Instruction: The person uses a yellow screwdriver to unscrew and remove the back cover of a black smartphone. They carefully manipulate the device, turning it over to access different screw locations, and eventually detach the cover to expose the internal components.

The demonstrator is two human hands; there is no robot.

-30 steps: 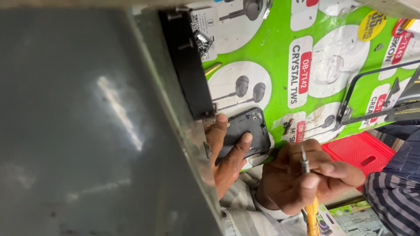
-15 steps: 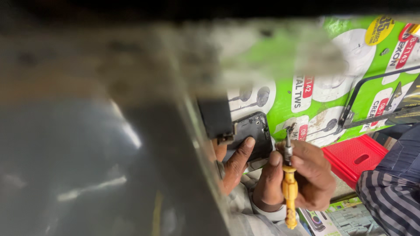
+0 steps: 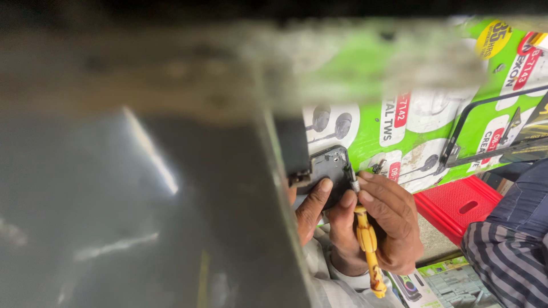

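Note:
My left hand (image 3: 313, 206) grips a small dark phone body (image 3: 331, 168) from below, its thumb pressed on the phone's face. My right hand (image 3: 389, 223) is wrapped around a yellow-handled screwdriver (image 3: 368, 251). The screwdriver's metal tip points up and meets the phone's right edge. Both hands sit close together just right of a big dark panel (image 3: 142, 217), which hides the left part of the phone and of my left hand.
A green poster with earphone pictures (image 3: 411, 85) fills the background. A thin black frame (image 3: 463, 122) leans on it. A red plastic tray (image 3: 456, 205) lies to the right, beside another person's striped sleeve (image 3: 508, 256). A blurred bar crosses the top.
The view has shifted, so the dark panel and blurred bar cover more. My right hand brought the screwdriver tip from beside the phone onto its right edge.

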